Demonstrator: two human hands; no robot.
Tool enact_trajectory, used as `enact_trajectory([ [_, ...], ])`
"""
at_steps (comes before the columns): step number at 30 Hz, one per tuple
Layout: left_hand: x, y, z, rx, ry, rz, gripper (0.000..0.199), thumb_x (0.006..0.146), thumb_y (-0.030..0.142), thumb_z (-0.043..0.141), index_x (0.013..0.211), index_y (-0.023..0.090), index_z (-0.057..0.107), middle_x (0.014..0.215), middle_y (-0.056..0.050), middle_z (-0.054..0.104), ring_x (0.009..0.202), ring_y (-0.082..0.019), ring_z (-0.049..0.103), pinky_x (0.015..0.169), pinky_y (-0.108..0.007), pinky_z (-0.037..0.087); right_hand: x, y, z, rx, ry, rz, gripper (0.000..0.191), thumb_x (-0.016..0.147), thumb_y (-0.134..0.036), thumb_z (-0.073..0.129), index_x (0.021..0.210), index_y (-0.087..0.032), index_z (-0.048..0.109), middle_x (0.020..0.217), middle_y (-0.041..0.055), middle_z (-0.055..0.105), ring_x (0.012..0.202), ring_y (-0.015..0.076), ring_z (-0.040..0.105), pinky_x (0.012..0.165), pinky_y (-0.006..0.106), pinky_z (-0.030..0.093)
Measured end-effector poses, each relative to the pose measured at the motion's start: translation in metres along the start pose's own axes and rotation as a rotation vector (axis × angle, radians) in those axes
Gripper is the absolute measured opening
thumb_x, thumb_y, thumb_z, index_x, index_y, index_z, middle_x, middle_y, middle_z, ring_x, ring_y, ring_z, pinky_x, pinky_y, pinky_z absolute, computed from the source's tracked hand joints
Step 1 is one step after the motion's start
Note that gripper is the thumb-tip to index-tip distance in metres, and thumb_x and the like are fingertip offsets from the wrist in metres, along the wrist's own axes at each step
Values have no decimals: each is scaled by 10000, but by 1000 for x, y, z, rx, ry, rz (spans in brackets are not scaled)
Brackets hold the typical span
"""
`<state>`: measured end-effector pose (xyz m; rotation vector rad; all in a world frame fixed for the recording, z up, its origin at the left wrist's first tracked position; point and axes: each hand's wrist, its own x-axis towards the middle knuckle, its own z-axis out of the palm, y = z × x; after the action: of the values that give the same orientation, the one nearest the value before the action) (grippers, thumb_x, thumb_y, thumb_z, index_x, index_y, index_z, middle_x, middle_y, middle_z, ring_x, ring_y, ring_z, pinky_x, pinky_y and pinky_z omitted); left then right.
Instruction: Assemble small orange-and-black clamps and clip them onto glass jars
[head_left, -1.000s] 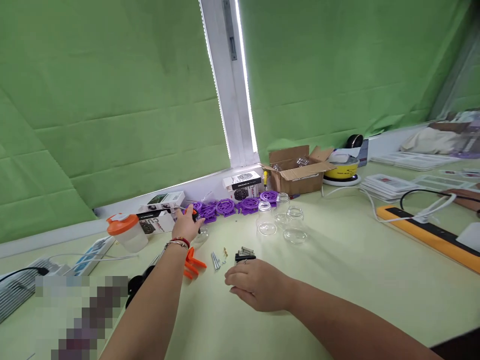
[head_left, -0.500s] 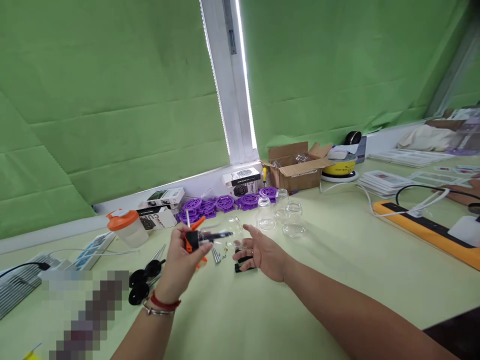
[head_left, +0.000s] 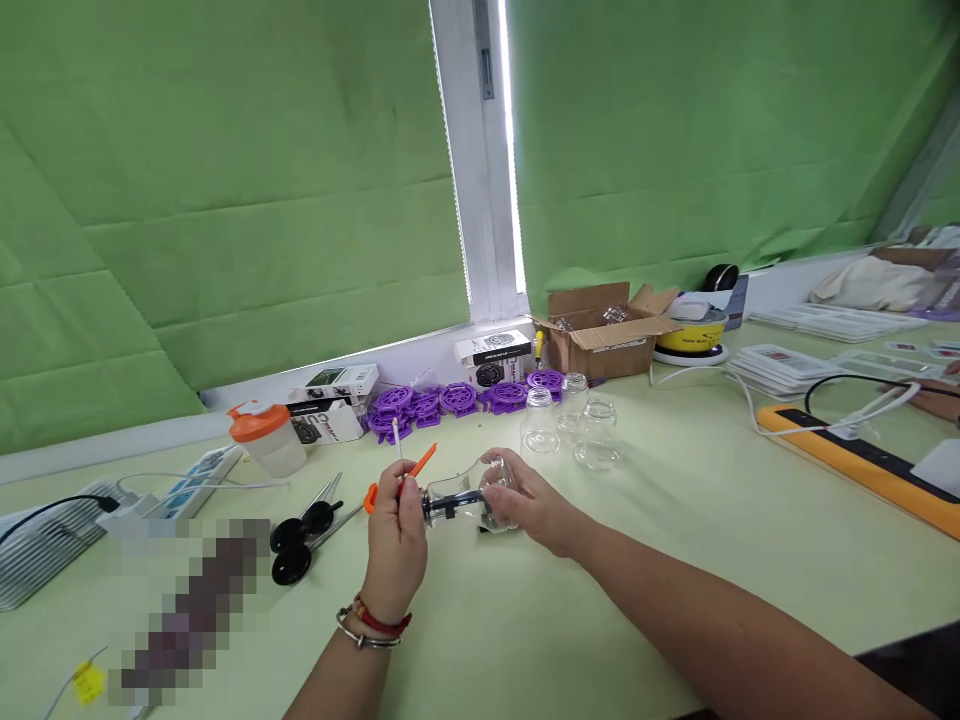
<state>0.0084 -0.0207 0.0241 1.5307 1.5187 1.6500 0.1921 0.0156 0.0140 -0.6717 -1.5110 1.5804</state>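
Note:
My left hand (head_left: 396, 545) is closed round an orange-and-black top (head_left: 370, 498), whose orange lever (head_left: 424, 459) sticks up past the fingers. A thin white rod (head_left: 397, 436) also rises there. The clear jar (head_left: 474, 478) lies sideways between my hands, its neck against the top. Inside the jar runs a black stem (head_left: 454, 502) from that top. Around the jar's wide base my right hand (head_left: 538, 505) is wrapped. Whether the top is fastened to the neck is hidden by my left fingers. A dark piece on the table is mostly covered by the jar.
Clear jars (head_left: 598, 440) stand behind my right hand, beside several purple wheel-like parts (head_left: 457, 399). Farther back is an open cardboard box (head_left: 611, 352). Black round-ended parts with metal rods (head_left: 291, 563) lie left, near an orange-lidded cup (head_left: 274, 445). An orange power strip (head_left: 862, 465) is right.
My right hand has closed on the jar's base, where it was apart with fingers spread. My left hand has shifted right with the top. The view has turned slightly left.

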Motion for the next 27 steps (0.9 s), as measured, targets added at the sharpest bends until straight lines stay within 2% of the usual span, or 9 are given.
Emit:
enact_trajectory([
  [5,-2,2,-6,-87,-45,-217,331,869,492,396,1043,241,524,623,51,451,461,-80,384,389,-173,342,-5,-8,-6,-513,-121,-457,633,738,-444,674,1256,-271,352,1181,95,441,927,187,522,781,346,467],
  [9,-2,5,-7,-143,-29,-331,297,857,483,414,983,244,534,656,38,506,485,-85,418,382,-162,349,-7,-14,-8,-941,-197,-786,479,767,-296,652,1208,-299,465,1364,93,364,1270,284,326,1039,483,290],
  [11,-3,5,-7,-135,-3,-273,303,861,481,412,1007,246,535,710,19,550,522,-93,457,408,-172,382,-8,-12,-7,-921,-136,-723,574,778,-339,637,1298,-308,394,1433,99,281,1329,300,252,1054,503,269],
  [13,-4,1,-7,-109,19,-165,323,873,480,404,1059,246,527,739,5,572,551,-100,482,458,-192,420,-7,-8,-6,-698,-44,-477,718,806,-487,572,1399,-282,223,1417,146,282,1288,301,344,981,480,381],
  [17,-6,-10,-7,-25,64,52,368,868,471,449,1140,230,509,861,-41,609,712,-123,563,662,-244,486,-6,-5,-9,-269,-158,68,613,902,-610,199,1390,-241,177,1086,123,534,759,186,633,599,346,533],
  [20,-4,-12,-7,-88,31,-78,413,862,507,439,1186,253,474,810,-28,612,641,-124,547,547,-225,469,-8,-14,-11,-404,-206,-146,627,821,-536,528,1341,-266,304,1209,125,481,924,211,603,755,387,522],
  [23,-2,-9,-5,-164,9,-242,427,860,541,413,1200,285,450,742,-4,603,558,-118,497,434,-194,409,-11,-20,-10,-641,-198,-489,693,723,-416,693,1326,-290,374,1432,112,281,1311,287,306,1037,470,319],
  [25,-3,-8,-4,-153,50,-212,423,855,533,429,1198,286,448,792,-17,619,591,-124,519,463,-208,437,-9,-17,-10,-589,-116,-416,750,762,-478,639,1389,-287,275,1437,128,265,1326,284,287,1020,463,345],
  [27,-4,-8,-3,-97,103,-94,394,843,510,461,1148,261,484,904,-53,631,680,-141,567,550,-242,483,-6,-10,-11,-397,-66,-125,706,837,-608,446,1407,-270,199,1305,148,408,1119,246,529,825,396,506],
])
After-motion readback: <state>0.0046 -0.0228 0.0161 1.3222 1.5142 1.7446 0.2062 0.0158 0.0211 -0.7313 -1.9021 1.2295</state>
